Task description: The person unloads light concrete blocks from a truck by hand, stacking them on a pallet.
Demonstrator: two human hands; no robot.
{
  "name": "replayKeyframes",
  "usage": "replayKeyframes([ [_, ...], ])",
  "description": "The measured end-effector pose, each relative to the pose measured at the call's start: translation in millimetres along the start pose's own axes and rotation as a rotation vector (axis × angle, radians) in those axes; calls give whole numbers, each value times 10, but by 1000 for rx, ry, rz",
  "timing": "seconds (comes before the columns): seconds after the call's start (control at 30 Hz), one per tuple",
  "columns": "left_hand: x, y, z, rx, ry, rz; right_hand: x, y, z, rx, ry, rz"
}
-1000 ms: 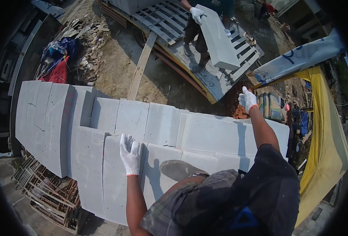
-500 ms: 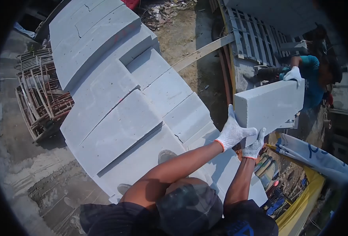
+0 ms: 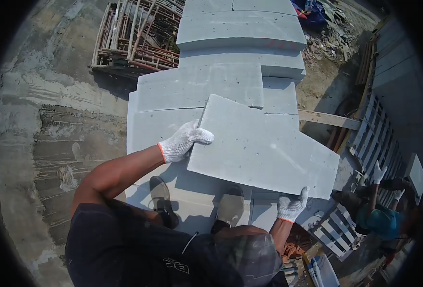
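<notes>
A large pale block [image 3: 264, 148] is held between my two gloved hands, over the stacked blocks [image 3: 197, 88]. At its left edge, my left hand [image 3: 185, 141] is closed round it with the thumb on the top face. My right hand [image 3: 293, 204] grips the block's lower right edge, its fingers partly under it. Both gloves are white knit with orange cuffs. The held block hides part of the stack beneath. My shoes [image 3: 229, 205] stand on pale blocks just below it.
Rusty metal frames [image 3: 135, 36] lie at the upper left. A wooden plank [image 3: 328, 118] reaches from the stack to the right. At the lower right another person [image 3: 379, 217] in a teal shirt and white gloves is near a block [image 3: 416, 174] and pallets [image 3: 336, 229].
The view has turned toward the stack. The block has left the other person's hand and come over the stack in mine. My left hand has moved to its left edge.
</notes>
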State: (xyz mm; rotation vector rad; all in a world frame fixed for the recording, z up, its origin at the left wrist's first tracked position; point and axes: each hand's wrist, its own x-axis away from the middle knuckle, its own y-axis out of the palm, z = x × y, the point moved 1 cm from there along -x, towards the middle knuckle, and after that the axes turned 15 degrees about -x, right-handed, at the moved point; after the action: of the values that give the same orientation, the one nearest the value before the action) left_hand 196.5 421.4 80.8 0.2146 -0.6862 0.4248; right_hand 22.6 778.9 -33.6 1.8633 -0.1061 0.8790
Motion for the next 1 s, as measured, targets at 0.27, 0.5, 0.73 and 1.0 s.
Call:
replayKeyframes([
  [0.27,564,-2316,-159,136,-15,302,-426,1032,2012,267,403,-39],
  [0.5,-63,-3512,-551,-49,-28,548,-612,1753,3009,966,617,-213],
  [0.73,-281,-3682,-725,30,266,464,-860,1946,2259,1785,-718,-532],
  [1.0,-487,-3941,-822,144,267,347,-940,2368,2060,2121,-338,-166],
])
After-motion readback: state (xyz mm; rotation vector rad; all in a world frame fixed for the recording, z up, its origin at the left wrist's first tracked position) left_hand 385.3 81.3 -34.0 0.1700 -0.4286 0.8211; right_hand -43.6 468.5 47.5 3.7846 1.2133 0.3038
